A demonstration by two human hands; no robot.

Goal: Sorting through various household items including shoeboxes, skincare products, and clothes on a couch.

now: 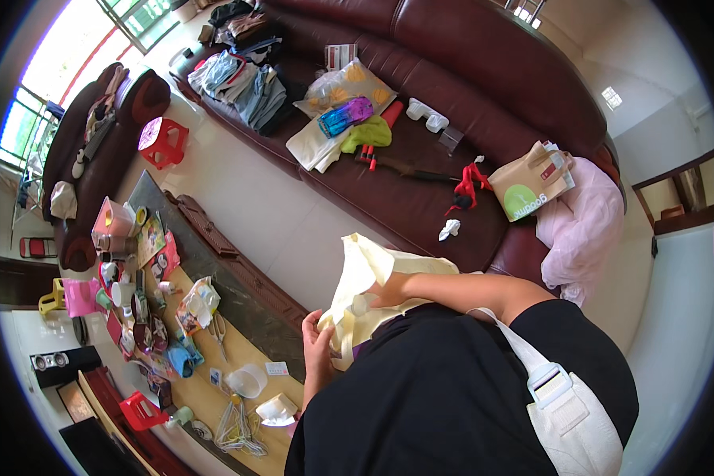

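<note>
A cream cloth bag [363, 262] with a strap is held against the front of the black shirt, its mouth spread. At its lower left edge, my left hand [318, 342] grips the cloth between thumb and fingers. My right hand [387, 290] reaches into the mouth from the right; its fingers are partly hidden by the cloth. Beside those fingers lies a small whitish round thing [360, 304], too unclear to name. Whether my right hand holds it cannot be told.
A long table [244, 339] on the left carries scissors [218, 334], a clear plastic bowl [249, 381], a bundle of cords [238, 431] and packets. On the dark red leather sofa [363, 190] lie folded clothes [238, 83], a cushion [351, 86] and a paper bag [529, 181]. A red stool [163, 143] stands beyond.
</note>
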